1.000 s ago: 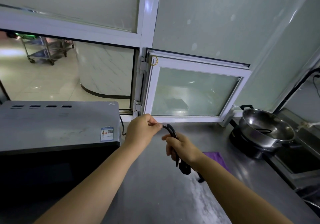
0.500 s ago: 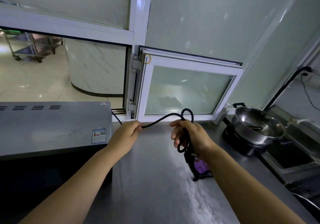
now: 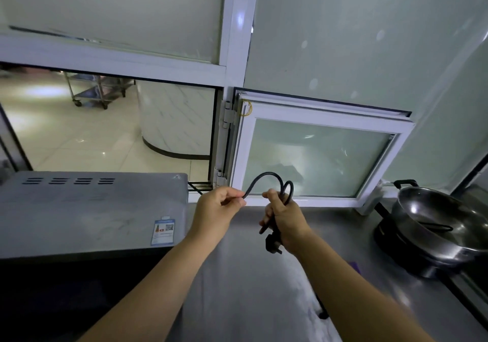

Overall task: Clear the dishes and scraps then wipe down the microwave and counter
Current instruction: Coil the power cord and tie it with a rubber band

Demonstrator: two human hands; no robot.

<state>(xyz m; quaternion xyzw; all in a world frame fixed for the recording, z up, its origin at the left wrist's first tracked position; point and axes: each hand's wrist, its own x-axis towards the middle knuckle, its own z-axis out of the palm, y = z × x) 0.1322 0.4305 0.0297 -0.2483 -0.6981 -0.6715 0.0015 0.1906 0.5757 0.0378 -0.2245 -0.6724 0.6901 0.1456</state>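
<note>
The grey microwave (image 3: 87, 209) stands at the left on the steel counter (image 3: 245, 294). Its black power cord (image 3: 264, 179) runs from behind the microwave into my hands. My left hand (image 3: 216, 207) pinches the cord just right of the microwave's back corner. My right hand (image 3: 286, 220) grips several coiled loops of the cord, and the black plug (image 3: 272, 244) hangs below its palm. A loop of cord arches between the two hands. A purple cloth (image 3: 353, 266) shows as a sliver on the counter behind my right forearm.
A steel wok (image 3: 438, 225) sits on a black burner (image 3: 412, 254) at the right. A small white-framed window (image 3: 317, 156) stands behind my hands. An open pass-through at the left shows a tiled floor and a metal cart (image 3: 97, 90).
My right hand gathered more cord into loops and rose slightly. My left hand slid along the cord, and the arch between the hands grew taller. The view shifted right then back left.
</note>
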